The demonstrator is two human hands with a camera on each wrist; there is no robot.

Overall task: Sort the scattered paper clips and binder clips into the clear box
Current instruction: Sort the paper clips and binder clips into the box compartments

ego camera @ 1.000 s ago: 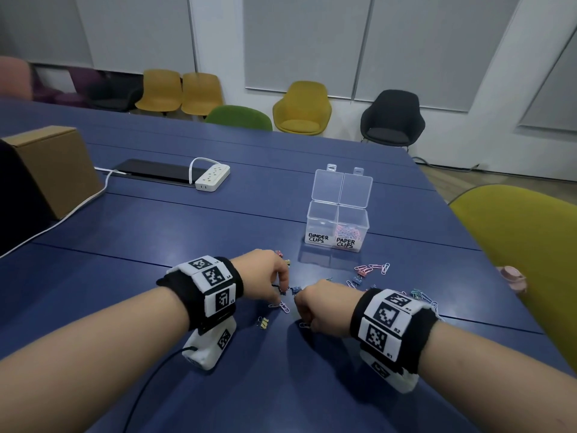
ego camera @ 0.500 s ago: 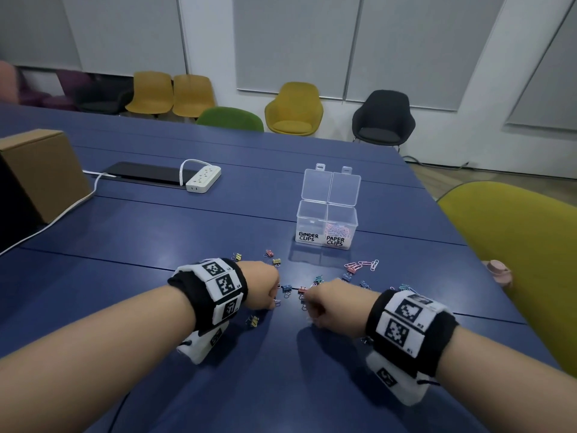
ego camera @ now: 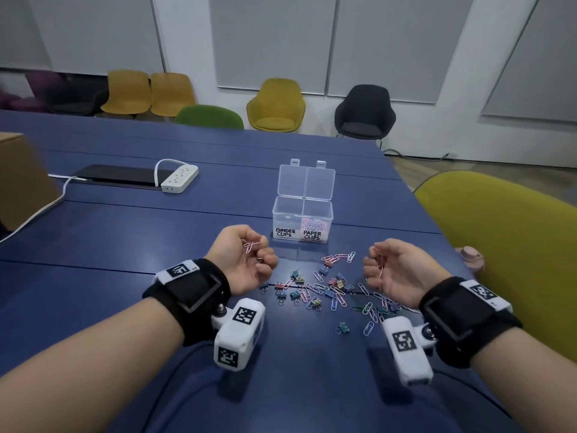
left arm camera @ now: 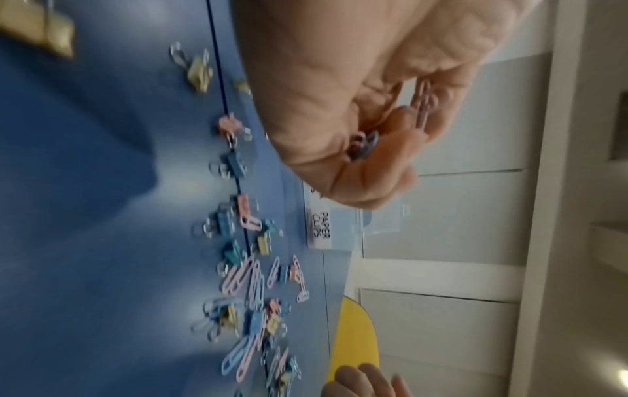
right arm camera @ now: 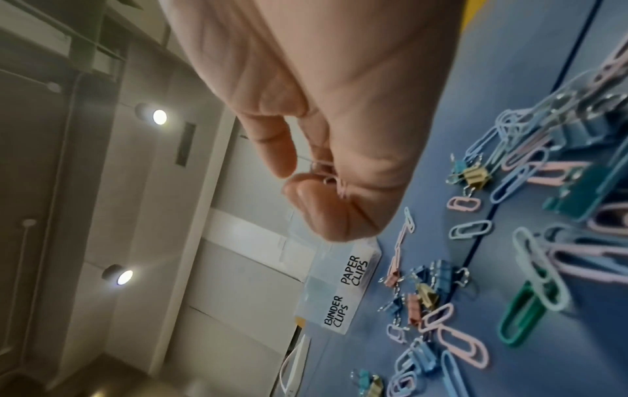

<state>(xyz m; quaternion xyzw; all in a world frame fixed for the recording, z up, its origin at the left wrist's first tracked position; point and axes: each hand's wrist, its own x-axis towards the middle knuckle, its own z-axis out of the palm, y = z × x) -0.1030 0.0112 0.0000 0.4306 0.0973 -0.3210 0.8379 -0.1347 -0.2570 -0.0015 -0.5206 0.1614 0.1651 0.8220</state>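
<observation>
The clear box [ego camera: 302, 210] stands open on the blue table, with labels BINDER CLIPS on the left and PAPER CLIPS on the right. Pink clips lie in the right compartment [ego camera: 313, 226]. My left hand [ego camera: 256, 252] is palm up, left of the box. It pinches a pink paper clip [ego camera: 251, 245] [left arm camera: 423, 106] and holds a small blue binder clip [left arm camera: 363, 145] in its curled fingers. My right hand [ego camera: 374, 267], also palm up, pinches a pink paper clip [ego camera: 379, 266] [right arm camera: 326, 174]. Scattered paper clips and binder clips [ego camera: 327, 287] lie on the table between the hands.
A white power strip [ego camera: 180, 177] and a black panel [ego camera: 118, 176] lie at the back left. A cardboard box [ego camera: 22, 182] stands at the far left. A yellow chair [ego camera: 505, 245] is close on the right, beside a small pink object [ego camera: 468, 256].
Both hands were palm down on the table among the clips. They have lifted and turned palm up, each now holding clips.
</observation>
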